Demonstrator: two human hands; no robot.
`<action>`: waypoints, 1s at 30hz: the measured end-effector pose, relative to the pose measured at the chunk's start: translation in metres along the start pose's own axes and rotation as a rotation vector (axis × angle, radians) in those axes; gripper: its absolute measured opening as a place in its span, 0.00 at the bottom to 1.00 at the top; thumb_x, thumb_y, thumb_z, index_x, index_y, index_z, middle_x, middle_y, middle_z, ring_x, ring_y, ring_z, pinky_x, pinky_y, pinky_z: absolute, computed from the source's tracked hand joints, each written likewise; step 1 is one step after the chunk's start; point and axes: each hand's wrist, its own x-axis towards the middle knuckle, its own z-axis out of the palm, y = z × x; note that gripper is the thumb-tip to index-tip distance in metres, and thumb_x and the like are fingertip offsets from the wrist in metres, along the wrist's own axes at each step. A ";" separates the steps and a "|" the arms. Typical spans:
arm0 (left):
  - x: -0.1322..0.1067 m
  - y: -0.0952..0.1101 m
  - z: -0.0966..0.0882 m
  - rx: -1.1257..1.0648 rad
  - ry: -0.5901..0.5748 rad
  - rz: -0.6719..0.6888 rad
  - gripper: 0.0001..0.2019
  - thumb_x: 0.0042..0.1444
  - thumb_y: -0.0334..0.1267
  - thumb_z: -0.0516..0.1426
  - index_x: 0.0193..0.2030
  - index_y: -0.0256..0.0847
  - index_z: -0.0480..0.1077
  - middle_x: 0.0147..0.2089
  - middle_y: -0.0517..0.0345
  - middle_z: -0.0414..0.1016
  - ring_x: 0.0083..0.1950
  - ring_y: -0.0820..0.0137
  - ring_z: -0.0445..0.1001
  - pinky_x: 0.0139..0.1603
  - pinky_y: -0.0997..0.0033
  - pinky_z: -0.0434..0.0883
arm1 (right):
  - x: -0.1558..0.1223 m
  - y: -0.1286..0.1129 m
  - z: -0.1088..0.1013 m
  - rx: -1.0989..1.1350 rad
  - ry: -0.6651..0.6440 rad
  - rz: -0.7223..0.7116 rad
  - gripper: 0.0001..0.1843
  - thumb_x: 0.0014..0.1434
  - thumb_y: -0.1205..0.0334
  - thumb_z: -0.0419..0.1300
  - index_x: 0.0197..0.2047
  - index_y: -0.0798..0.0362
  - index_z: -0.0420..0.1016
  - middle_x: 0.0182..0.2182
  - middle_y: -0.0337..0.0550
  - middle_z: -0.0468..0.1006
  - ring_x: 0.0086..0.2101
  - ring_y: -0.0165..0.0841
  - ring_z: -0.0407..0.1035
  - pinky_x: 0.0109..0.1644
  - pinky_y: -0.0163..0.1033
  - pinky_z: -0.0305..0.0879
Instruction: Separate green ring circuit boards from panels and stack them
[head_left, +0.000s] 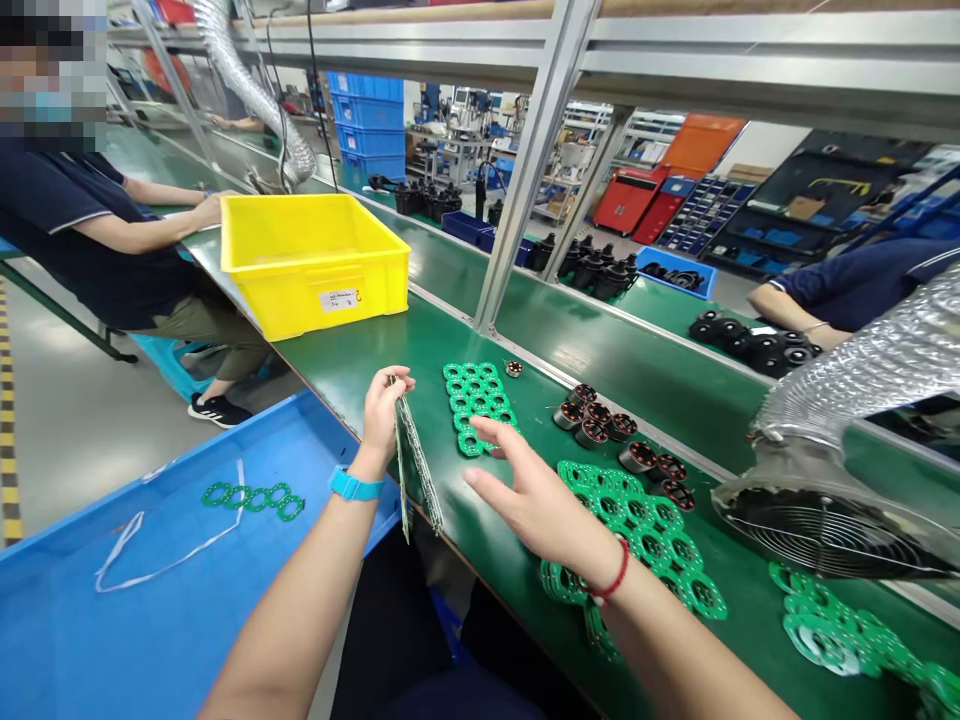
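Observation:
My left hand [384, 402], with a blue wristband, is pinched shut on the top of some thin green circuit-board strips [415, 462] that hang down over the near edge of the green table [420, 345]. My right hand [534, 490], a red cord at the wrist, is open with fingers stretched toward a panel of green ring-shaped boards [477, 405] lying flat on the table; the fingertips are at its near corner. More green ring panels [652, 535] lie right of that hand.
A yellow bin [315, 258] stands at the far left of the table. Small copper-wound motor parts [600, 420] sit behind the panels. A blue tray [180, 560] with a ring strip [253, 497] lies lower left. An extraction hood [832, 510] is at right. Other people sit left and right.

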 end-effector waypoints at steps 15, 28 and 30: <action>-0.008 -0.011 0.038 0.421 0.071 0.101 0.12 0.54 0.40 0.52 0.43 0.38 0.69 0.44 0.48 0.72 0.47 0.61 0.68 0.55 0.55 0.61 | 0.051 0.004 0.029 -0.295 -0.289 0.164 0.38 0.60 0.65 0.47 0.69 0.67 0.37 0.62 0.66 0.56 0.59 0.48 0.59 0.58 0.54 0.59; -0.067 -0.002 -0.154 0.677 0.398 0.091 0.25 0.50 0.51 0.53 0.51 0.36 0.63 0.54 0.41 0.62 0.53 0.56 0.68 0.53 0.46 0.67 | 0.149 0.007 0.093 0.358 0.058 0.425 0.20 0.60 0.71 0.46 0.56 0.60 0.58 0.46 0.54 0.73 0.38 0.33 0.72 0.38 0.39 0.71; -0.088 -0.003 -0.179 0.692 0.429 0.036 0.25 0.48 0.53 0.54 0.49 0.38 0.63 0.53 0.43 0.62 0.51 0.56 0.68 0.52 0.47 0.69 | 0.172 0.004 0.107 0.317 0.128 0.430 0.19 0.60 0.72 0.48 0.55 0.61 0.60 0.47 0.52 0.72 0.42 0.34 0.71 0.44 0.42 0.69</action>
